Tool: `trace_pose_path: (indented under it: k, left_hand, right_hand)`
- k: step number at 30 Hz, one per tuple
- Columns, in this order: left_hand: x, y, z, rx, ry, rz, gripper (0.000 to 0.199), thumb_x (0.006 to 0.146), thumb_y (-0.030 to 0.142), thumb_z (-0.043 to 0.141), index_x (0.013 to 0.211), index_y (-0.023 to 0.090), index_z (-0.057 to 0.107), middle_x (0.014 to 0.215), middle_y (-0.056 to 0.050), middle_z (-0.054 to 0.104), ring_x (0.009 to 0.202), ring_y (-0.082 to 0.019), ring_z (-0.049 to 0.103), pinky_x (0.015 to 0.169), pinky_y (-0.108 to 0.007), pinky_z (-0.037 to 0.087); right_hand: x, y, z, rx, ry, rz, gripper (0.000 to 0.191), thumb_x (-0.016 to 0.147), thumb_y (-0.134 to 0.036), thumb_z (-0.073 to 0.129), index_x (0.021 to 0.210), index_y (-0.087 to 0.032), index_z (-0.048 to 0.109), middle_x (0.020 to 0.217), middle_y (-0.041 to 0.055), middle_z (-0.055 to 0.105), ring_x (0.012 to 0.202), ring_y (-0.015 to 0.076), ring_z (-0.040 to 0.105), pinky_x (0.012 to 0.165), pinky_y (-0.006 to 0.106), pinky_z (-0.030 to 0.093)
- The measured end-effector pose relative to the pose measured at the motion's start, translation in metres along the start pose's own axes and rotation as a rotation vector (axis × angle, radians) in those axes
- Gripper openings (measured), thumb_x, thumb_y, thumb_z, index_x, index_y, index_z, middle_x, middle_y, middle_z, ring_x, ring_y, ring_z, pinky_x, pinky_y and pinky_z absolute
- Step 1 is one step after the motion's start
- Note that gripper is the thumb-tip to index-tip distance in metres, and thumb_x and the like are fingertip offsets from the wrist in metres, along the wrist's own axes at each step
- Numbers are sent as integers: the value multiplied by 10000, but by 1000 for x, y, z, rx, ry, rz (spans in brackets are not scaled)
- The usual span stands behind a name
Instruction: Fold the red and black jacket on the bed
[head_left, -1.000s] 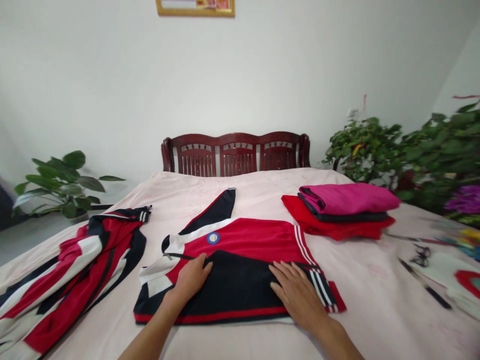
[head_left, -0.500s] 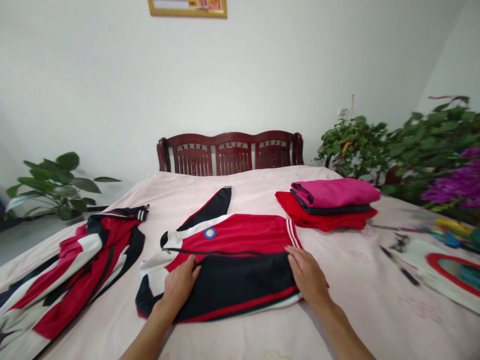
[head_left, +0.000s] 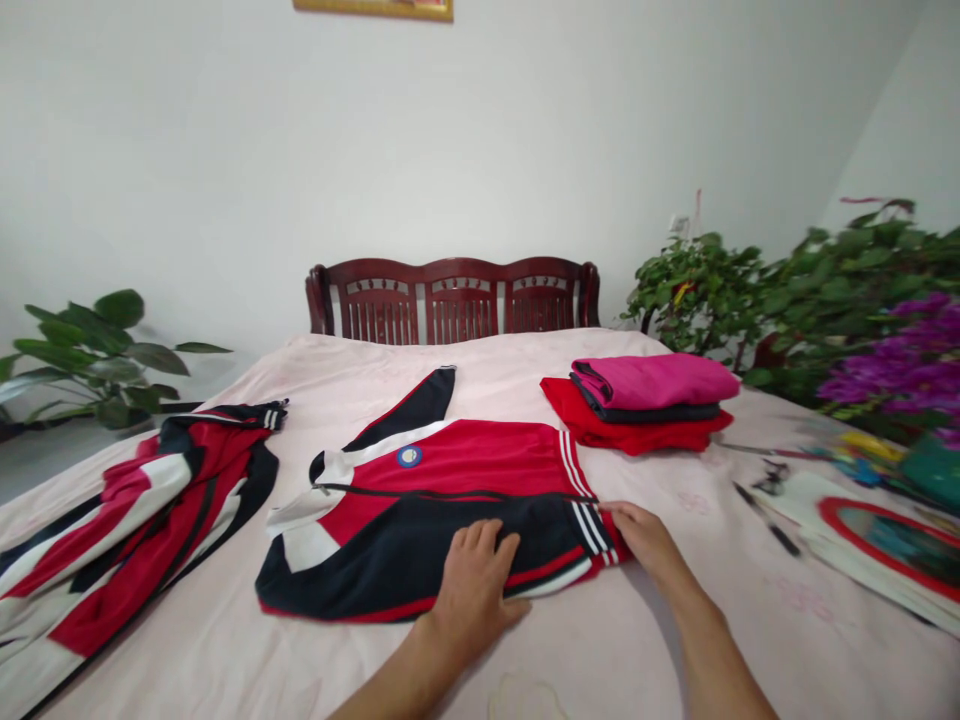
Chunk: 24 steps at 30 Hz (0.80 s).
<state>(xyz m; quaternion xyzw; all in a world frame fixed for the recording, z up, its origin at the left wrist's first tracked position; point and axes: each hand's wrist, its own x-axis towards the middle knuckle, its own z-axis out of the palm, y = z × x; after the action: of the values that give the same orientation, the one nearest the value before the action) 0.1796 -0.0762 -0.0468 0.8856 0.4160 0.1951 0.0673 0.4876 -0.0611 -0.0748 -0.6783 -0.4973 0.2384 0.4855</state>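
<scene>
Left hand: the left hand [head_left: 474,592] is open and flat, with fingers slightly spread; it presses on the black lower panel and grips nothing.

Right hand: the right hand [head_left: 645,535] is extended, with fingers together, and its fingertips [head_left: 622,515] touch the striped cuff; I cannot tell whether it has pinched the cloth.

Track jacket: the red, black and white track jacket [head_left: 450,460] lies in the lower middle of the frame, directly under the left hand and reaching the right hand at its lower right corner; one black sleeve [head_left: 424,405] points toward the top of the bed; a round blue badge [head_left: 409,456] sits on the red chest.

Handling: flat palm pressure seems right here, as it spreads the load and smooths the black panel without dragging it; a light touch at the cuff should keep the white stripes straight.

Around: a folded magenta garment [head_left: 652,382] sits on a red one [head_left: 630,432] at the upper right of the jacket; a second striped jacket [head_left: 135,520] lies at the left edge of the frame; scissors [head_left: 772,478] rest at the right, near a sheet of paper [head_left: 877,540]; all lie on a pale pink bedspread [head_left: 712,610].
</scene>
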Motion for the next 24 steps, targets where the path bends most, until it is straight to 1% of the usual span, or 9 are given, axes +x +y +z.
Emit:
trace_pose_path:
  k: [2,4,7,10,13,15,17,20,24]
  left_hand:
    - [6,9,7,-1,-20,29,433,837,382,663,1254,266,649,1358,-111,594,1223,-316,526,1028,-461,406]
    - [10,10,9,-47,-24,10,283,914,299,547,1147,265,702,1247,-93,664,1141,-280,576,987,-430,423]
    - [16,0,9,-280,44,-158,317,968,280,421,1061,249,722,1041,-70,732,993,-234,637,920,-365,449]
    - [20,-18,6,-655,231,-367,355,980,373,382,1006,217,699,939,-43,732,924,-208,648,878,-317,465]
    - [23,-34,5,-941,425,-464,358,955,428,403,907,183,659,888,-35,712,860,-191,634,828,-293,483]
    - [22,-40,6,-1042,478,-488,344,940,435,422,871,176,638,843,-30,698,799,-181,622,782,-286,495]
    - [20,-41,8,-1078,479,-492,334,931,437,436,860,175,633,825,-29,693,779,-179,620,768,-286,501]
    - [18,-37,12,-1028,422,-470,299,919,398,459,919,173,657,888,-45,714,843,-195,642,818,-302,501]
    - [14,-32,18,-921,353,-360,292,830,243,543,1088,184,666,1031,-48,730,983,-205,649,919,-306,476]
  right_hand:
    - [-5,-12,-1,119,-24,27,330,697,-381,582,881,-191,779,985,110,783,968,287,716,947,451,525]
    - [-11,-23,-3,262,-133,87,349,691,-378,636,948,-183,769,986,115,780,955,281,724,915,442,546]
    - [-17,-32,-7,398,-316,149,418,641,-309,681,1031,-176,748,941,100,780,910,265,732,877,417,560]
    - [-18,-33,-5,369,-373,172,421,616,-305,685,1008,-165,752,842,79,776,845,265,730,816,401,570]
    - [-15,-30,3,290,-288,170,372,666,-369,659,947,-146,756,766,64,761,761,255,715,729,369,566]
    - [-11,-27,10,270,-174,122,373,720,-399,605,946,-139,749,793,61,762,752,243,705,716,351,558]
    - [-6,-23,14,180,-84,78,387,762,-416,534,949,-151,744,820,52,762,771,235,697,704,333,548]
    - [-3,-21,15,-53,-30,64,335,759,-407,511,892,-215,750,797,31,754,800,233,682,691,311,513]
    - [-9,-26,9,-414,36,144,319,795,-429,516,959,-284,748,861,51,754,804,253,675,682,334,464]
